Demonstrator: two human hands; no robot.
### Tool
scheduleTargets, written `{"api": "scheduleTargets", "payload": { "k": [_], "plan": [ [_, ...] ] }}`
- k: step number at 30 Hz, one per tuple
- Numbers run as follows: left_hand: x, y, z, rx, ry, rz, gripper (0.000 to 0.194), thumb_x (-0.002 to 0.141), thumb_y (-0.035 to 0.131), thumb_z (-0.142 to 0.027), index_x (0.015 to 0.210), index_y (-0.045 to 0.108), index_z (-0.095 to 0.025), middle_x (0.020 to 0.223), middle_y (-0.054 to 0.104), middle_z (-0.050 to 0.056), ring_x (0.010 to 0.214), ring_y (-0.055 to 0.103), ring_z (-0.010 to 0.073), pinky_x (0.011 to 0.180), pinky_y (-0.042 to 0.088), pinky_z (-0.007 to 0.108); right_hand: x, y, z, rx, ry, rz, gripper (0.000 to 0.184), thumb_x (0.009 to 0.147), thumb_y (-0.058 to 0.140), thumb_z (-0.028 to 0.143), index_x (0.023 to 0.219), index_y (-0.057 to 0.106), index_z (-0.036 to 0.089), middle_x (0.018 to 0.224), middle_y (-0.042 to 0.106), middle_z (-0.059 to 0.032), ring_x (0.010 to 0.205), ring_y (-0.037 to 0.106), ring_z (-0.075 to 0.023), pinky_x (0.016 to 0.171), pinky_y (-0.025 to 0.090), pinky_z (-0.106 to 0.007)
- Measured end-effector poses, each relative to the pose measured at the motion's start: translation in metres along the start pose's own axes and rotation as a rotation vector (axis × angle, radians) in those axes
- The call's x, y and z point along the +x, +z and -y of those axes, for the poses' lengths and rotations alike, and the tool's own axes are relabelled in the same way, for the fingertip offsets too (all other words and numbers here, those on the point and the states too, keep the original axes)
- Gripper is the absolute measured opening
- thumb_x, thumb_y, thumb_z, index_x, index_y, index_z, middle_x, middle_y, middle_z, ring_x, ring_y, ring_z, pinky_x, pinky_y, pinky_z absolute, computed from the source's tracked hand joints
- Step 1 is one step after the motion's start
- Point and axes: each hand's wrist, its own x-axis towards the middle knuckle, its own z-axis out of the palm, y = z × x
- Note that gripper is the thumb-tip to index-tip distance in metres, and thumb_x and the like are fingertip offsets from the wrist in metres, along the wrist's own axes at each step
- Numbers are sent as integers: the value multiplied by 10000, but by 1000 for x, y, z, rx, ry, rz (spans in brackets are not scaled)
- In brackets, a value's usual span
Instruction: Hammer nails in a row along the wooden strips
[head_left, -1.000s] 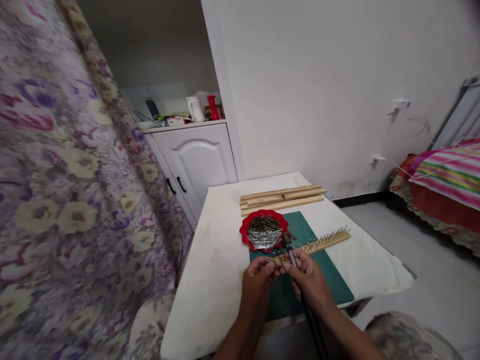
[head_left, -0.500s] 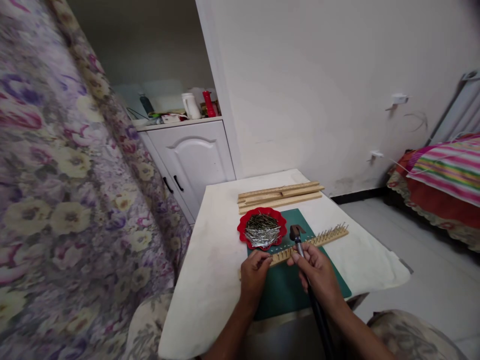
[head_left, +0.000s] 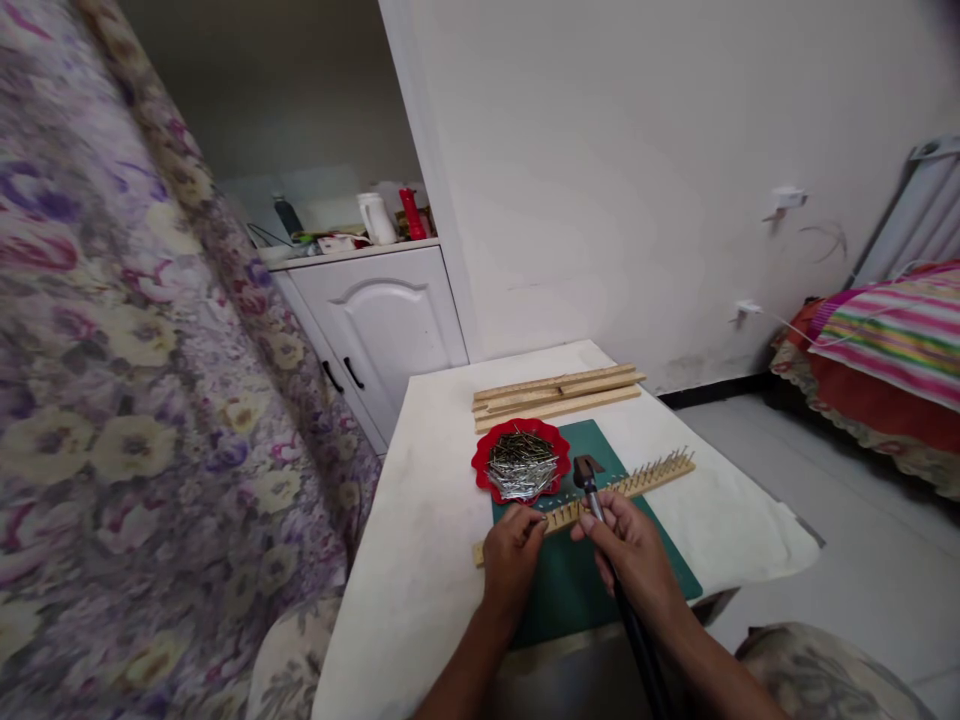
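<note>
My right hand (head_left: 636, 548) is wrapped round the handle of a hammer (head_left: 588, 474), its dark head raised above the wooden strip. That strip (head_left: 642, 487) lies slantwise across a green cutting mat (head_left: 564, 596), with several rows of nails standing in it, densest toward the right end. At the strip's left part my left hand (head_left: 513, 556) is closed, thumb and forefinger pinched on a nail (head_left: 543, 518) that is mostly hidden by the fingertips. Just beyond that hand sits a red scalloped bowl (head_left: 481, 463) holding loose nails (head_left: 525, 470), some dark, some silvery.
Several bare wooden strips (head_left: 559, 394) lie at the back of the white-covered table (head_left: 420, 520). A floral curtain (head_left: 150, 400) hangs at the left, beside a white cabinet (head_left: 397, 320). On the right stands a bed with a striped cover (head_left: 900, 325).
The whole view has shifted slightly. The hammer head sits a little lower and farther left; my left hand remains pinched at the strip.
</note>
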Motion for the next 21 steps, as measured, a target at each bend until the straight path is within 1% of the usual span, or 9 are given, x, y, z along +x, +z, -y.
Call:
{"api": "scheduleTargets", "payload": {
  "k": [2, 6, 11, 17, 21],
  "plan": [
    [0, 1, 1, 23, 0, -1, 135, 802, 516, -201, 776, 647, -191, 783, 615, -1, 722, 569, 119, 659, 411, 212, -1, -1, -1, -11, 18, 30, 276, 768, 605, 443, 785, 492, 192, 659, 639, 33, 242, 352, -16, 234, 258, -144],
    [0, 3, 1, 47, -22, 5, 135, 805, 518, -217, 768, 645, -191, 758, 606, -5, 679, 550, 110, 631, 395, 209, -4, -1, -8, -8, 91, 155, 282, 782, 587, 456, 797, 496, 189, 605, 628, 48, 231, 361, -19, 236, 250, -136],
    [-2, 4, -1, 60, -38, 14, 145, 793, 501, -190, 742, 637, -193, 734, 583, -13, 671, 536, 107, 614, 378, 206, -8, 6, -13, -2, 150, 263, 267, 802, 568, 430, 848, 480, 183, 649, 660, 27, 233, 358, -5, 243, 223, -121],
    [-2, 5, 2, 44, -43, 3, 149, 769, 486, -166, 674, 601, -181, 696, 567, -19, 653, 534, 100, 601, 362, 201, -9, 10, -18, -47, 142, 283, 243, 824, 534, 411, 870, 468, 181, 673, 656, 25, 232, 354, 3, 247, 219, -116],
    [-2, 7, 4, 49, -49, 2, 142, 761, 486, -161, 685, 603, -183, 713, 582, -14, 672, 540, 106, 611, 362, 203, -9, 9, -20, -67, 138, 289, 244, 826, 528, 413, 890, 471, 184, 676, 643, 34, 231, 347, 4, 250, 224, -122]
  ]
}}
